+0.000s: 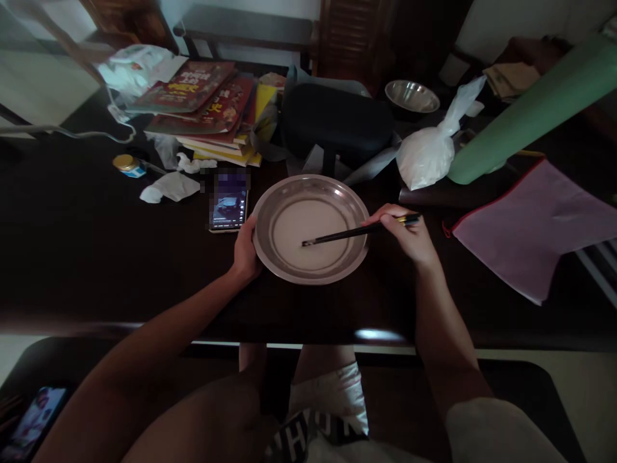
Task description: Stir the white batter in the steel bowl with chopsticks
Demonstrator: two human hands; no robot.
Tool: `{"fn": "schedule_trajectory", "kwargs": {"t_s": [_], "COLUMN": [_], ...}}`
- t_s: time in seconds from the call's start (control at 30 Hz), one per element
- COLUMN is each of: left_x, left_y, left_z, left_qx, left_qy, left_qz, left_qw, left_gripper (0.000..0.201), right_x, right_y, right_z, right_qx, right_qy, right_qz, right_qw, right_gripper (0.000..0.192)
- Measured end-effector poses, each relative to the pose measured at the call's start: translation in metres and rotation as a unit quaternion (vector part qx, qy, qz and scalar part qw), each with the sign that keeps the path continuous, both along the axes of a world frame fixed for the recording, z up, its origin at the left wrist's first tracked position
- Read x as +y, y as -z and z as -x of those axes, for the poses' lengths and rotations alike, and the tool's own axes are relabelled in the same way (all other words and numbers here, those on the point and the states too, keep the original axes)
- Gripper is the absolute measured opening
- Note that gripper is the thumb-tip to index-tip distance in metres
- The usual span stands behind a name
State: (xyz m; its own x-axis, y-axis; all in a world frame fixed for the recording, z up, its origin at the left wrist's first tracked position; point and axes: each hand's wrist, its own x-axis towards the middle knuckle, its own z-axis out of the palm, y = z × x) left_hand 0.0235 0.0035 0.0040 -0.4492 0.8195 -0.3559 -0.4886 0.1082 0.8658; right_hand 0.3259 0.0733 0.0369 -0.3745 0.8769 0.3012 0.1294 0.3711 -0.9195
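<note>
A round metal plate (270, 257) holding a pale, milky liquid sits on the dark table (96, 257) in front of me. My left hand (245, 251) grips the plate's left rim. My right hand (409, 235) holds a pair of dark chopsticks (351, 234) at the plate's right side. Their tips rest in the liquid near the plate's middle.
A lit phone (228, 207) lies just left of the plate. Behind are stacked books (207, 109), a black case (337, 122), a tied white bag (429, 151), a metal bowl (412, 96), a green roll (535, 109), a pink pouch (540, 225) and crumpled tissues (168, 188).
</note>
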Motion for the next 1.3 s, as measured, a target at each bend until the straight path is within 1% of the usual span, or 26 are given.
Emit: {"fn": "schedule_trajectory", "kwargs": {"t_s": [0.03, 0.07, 0.2, 0.27, 0.37, 0.4, 0.47, 0.57, 0.6, 0.67, 0.73, 0.77, 0.87, 0.93, 1.0, 1.07, 1.1, 1.17, 1.23, 1.3], "left_x": [0.0001, 0.0003, 0.0005, 0.0002, -0.0002, -0.0002, -0.0002, 0.0001, 0.0001, 0.0001, -0.0001, -0.0002, -0.0004, -0.0003, -0.0001, 0.0002, 0.0004, 0.0005, 0.0004, 0.0002], "left_y": [0.0006, 0.0014, 0.0047, 0.0054, 0.0052, 0.005, 0.0049, 0.0049, 0.0046, 0.0034, 0.0014, 0.0004, -0.001, -0.0005, 0.0004, 0.001, 0.0011, 0.0015, 0.0026, 0.0049], "left_z": [0.0001, 0.0004, 0.0012, 0.0013, 0.0012, 0.0012, 0.0014, 0.0018, 0.0017, 0.0013, 0.0004, 0.0, -0.0007, -0.0005, -0.0002, -0.0002, -0.0002, -0.0002, 0.0005, 0.0019], "left_qx": [0.0, 0.001, 0.008, 0.004, 0.001, 0.003, 0.007, 0.01, 0.012, 0.015, 0.009, 0.003, -0.006, 0.0, 0.005, 0.004, 0.002, -0.001, 0.001, 0.006], "left_qy": [0.003, 0.005, 0.004, 0.005, 0.005, 0.003, 0.001, -0.004, -0.006, -0.01, -0.01, -0.009, -0.004, -0.006, -0.005, -0.002, -0.001, -0.001, -0.003, -0.005], "left_qz": [-0.005, -0.008, -0.014, -0.017, -0.015, -0.015, -0.013, -0.01, -0.008, -0.009, -0.01, -0.009, -0.006, -0.005, -0.004, -0.006, -0.009, -0.013, -0.012, -0.008], "left_qw": [1.0, 1.0, 1.0, 1.0, 1.0, 1.0, 1.0, 1.0, 1.0, 1.0, 1.0, 1.0, 1.0, 1.0, 1.0, 1.0, 1.0, 1.0, 1.0, 1.0], "left_gripper": [0.02, 0.02, 0.02, 0.021, 0.02, 0.019, 0.019, 0.021, 0.022, 0.022, 0.02, 0.02, 0.019, 0.019, 0.02, 0.02, 0.019, 0.019, 0.02, 0.02], "right_x": [-0.0002, 0.0, 0.0023, 0.0024, 0.0013, 0.0013, 0.0018, 0.0024, 0.0021, 0.001, 0.0003, 0.0004, 0.0018, 0.0023, 0.0017, 0.001, 0.001, 0.0018, 0.003, 0.0034], "right_y": [-0.0001, 0.0, 0.0021, 0.0024, 0.0013, 0.0009, 0.0009, 0.0016, 0.0015, 0.0007, -0.0006, -0.001, -0.0004, 0.0008, 0.0016, 0.0017, 0.0016, 0.0016, 0.0021, 0.0026], "right_z": [0.0006, 0.0005, -0.0039, -0.0044, -0.0022, -0.0017, -0.0019, -0.0032, -0.003, -0.0016, -0.0004, -0.0005, -0.0033, -0.0046, -0.0037, -0.0019, -0.0014, -0.0022, -0.0046, -0.0061], "right_qx": [-0.019, -0.028, 0.019, 0.031, -0.013, -0.026, -0.023, 0.028, 0.036, 0.025, -0.005, -0.017, -0.003, 0.027, 0.026, -0.006, -0.021, -0.027, 0.001, 0.032], "right_qy": [-0.007, 0.0, 0.081, 0.072, 0.011, 0.004, 0.027, 0.08, 0.078, 0.046, 0.014, 0.012, 0.066, 0.088, 0.066, 0.022, 0.011, 0.025, 0.067, 0.083], "right_qz": [-0.004, -0.008, -0.008, 0.0, 0.005, 0.0, -0.013, -0.009, 0.001, 0.018, 0.014, 0.005, -0.015, -0.005, 0.01, 0.012, 0.007, -0.008, -0.013, -0.003], "right_qw": [1.0, 1.0, 0.996, 0.997, 1.0, 1.0, 0.999, 0.996, 0.996, 0.998, 1.0, 1.0, 0.998, 0.996, 0.997, 1.0, 1.0, 0.999, 0.998, 0.996], "right_gripper": [0.023, 0.023, 0.022, 0.023, 0.024, 0.024, 0.023, 0.023, 0.024, 0.025, 0.024, 0.024, 0.024, 0.025, 0.027, 0.027, 0.026, 0.023, 0.022, 0.022]}}
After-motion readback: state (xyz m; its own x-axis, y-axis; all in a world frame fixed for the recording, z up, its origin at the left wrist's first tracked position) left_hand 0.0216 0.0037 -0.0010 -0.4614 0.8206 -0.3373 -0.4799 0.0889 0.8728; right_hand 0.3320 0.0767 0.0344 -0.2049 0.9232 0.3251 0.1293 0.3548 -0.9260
